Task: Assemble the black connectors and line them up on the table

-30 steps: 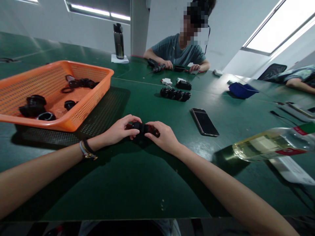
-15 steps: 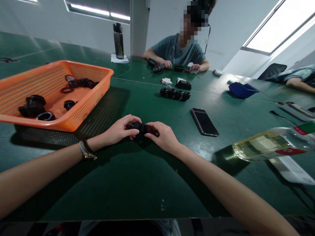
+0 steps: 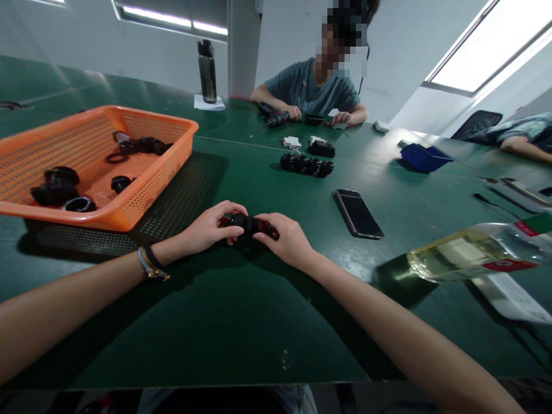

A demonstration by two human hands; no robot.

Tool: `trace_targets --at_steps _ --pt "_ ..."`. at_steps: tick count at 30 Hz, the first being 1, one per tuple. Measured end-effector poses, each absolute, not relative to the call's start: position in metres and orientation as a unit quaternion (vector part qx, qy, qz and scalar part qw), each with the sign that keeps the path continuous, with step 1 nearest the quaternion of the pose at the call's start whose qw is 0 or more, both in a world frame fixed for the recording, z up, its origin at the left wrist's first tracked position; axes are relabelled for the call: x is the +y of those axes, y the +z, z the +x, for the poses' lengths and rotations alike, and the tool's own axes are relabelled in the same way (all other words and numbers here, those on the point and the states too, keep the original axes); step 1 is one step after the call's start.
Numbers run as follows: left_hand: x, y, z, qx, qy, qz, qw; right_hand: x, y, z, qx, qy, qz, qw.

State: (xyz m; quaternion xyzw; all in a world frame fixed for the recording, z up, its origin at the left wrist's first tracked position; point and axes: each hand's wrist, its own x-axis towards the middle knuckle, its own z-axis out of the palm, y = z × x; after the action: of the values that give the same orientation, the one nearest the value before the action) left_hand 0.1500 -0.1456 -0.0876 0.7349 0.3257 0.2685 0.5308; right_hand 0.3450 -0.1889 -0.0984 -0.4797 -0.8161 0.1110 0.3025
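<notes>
My left hand [image 3: 211, 227] and my right hand [image 3: 287, 238] meet over a small black cylindrical part [image 3: 250, 225] near the middle of the green table [image 3: 241, 310]. Both hands are closed on it, fingers curled round its two ends. The part rests low, at or just above the table top. Its underside is hidden by my fingers. On my left wrist are a dark band and a light bracelet.
An orange mesh basket [image 3: 142, 178] with several black rings stands at the left. A row of black parts [image 3: 307, 165] and a phone [image 3: 359, 214] lie beyond my hands. A bottle [image 3: 474, 256] lies at the right. A person sits opposite with tools; another arm shows far right.
</notes>
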Motion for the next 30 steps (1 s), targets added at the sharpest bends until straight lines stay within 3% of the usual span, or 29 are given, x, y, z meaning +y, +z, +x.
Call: trace_targets --at_steps 30 --pt "-0.1445 -0.0887 0.1498 0.314 0.267 0.742 0.529 -0.1890 -0.0996 0.3434 -0.808 0.120 -0.486 0.310"
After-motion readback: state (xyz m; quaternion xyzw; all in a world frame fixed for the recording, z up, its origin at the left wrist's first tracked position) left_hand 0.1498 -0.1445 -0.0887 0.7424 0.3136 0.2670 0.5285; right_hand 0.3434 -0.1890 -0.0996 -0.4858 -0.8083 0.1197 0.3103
